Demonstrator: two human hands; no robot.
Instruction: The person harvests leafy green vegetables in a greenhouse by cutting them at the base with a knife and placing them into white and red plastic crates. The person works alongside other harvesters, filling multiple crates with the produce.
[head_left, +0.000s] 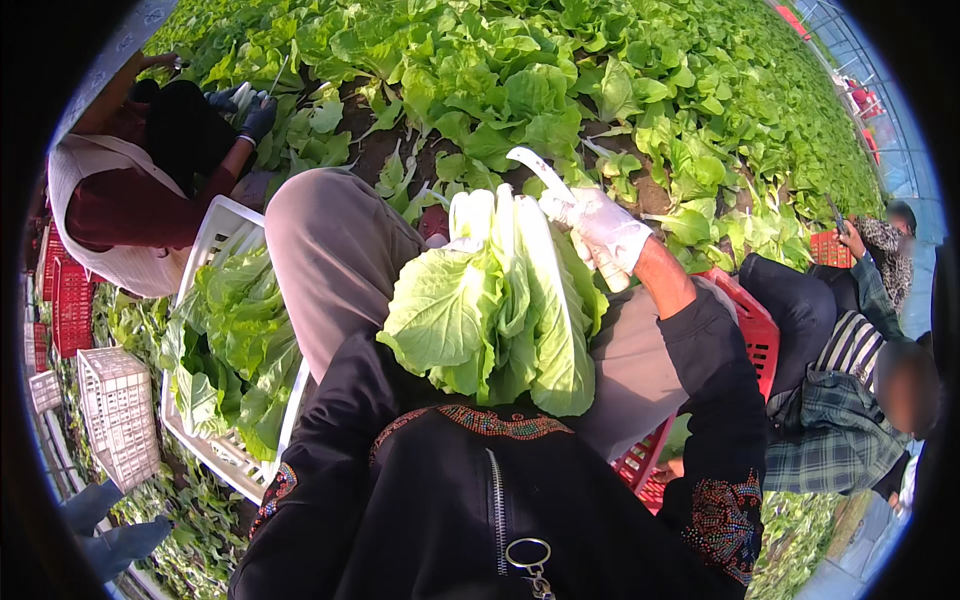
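Observation:
My right hand, in a thin whitish glove, is closed around what looks like a knife with a pale curved blade, its tip pointing up and left. Just left of it, over my lap, a bunch of leafy greens hangs with white stalks up and broad green leaves down. My left sleeve runs up to this bunch; bright white shapes at the stalks on the left may be my left glove, but glare and leaves hide its outline and grip. A white plastic crate with cut greens stands beside my left knee.
Rows of leafy greens grow ahead in soil with loose leaves. A red crate is by my right knee. A gloved co-worker bends at left; other people sit at right. Red crates and white crates stand far left.

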